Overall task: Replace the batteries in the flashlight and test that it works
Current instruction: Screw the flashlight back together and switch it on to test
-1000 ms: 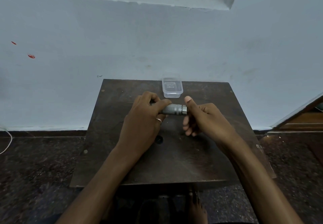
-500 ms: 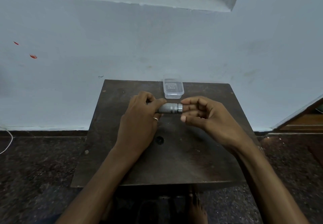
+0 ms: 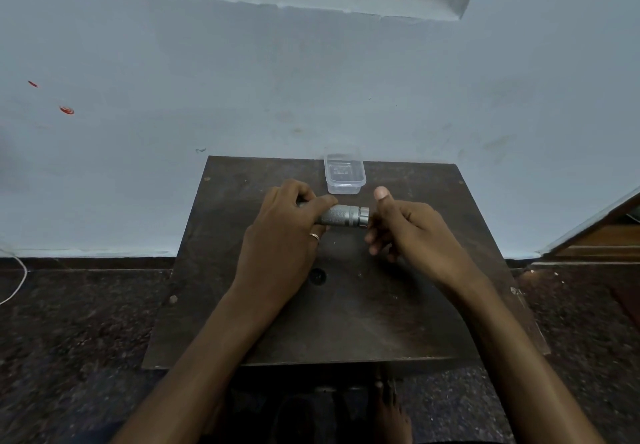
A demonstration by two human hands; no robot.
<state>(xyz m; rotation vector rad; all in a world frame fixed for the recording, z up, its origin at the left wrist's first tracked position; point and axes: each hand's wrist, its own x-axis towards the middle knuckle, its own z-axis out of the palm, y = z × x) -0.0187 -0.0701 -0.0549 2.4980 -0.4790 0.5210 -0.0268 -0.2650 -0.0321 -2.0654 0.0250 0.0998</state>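
A silver knurled flashlight (image 3: 343, 215) is held level above the dark wooden table (image 3: 346, 326). My left hand (image 3: 284, 236), with a ring on one finger, grips the flashlight's left part and hides that end. My right hand (image 3: 415, 232) is at the right end cap: its curled fingers lie against the cap and the thumb sticks up, clear of it. No loose batteries are in sight.
A small clear plastic container (image 3: 344, 173) stands at the table's back edge, just behind the flashlight. The table has a dark hole (image 3: 317, 275) near its middle. A blue wall rises right behind. A white cable (image 3: 17, 281) lies on the floor at left, and a bare foot (image 3: 391, 409) shows below.
Half a second ago my right fingers and thumb pinched the end cap. Now the thumb has lifted off and the fingers have rolled under the cap. My left hand keeps its hold.
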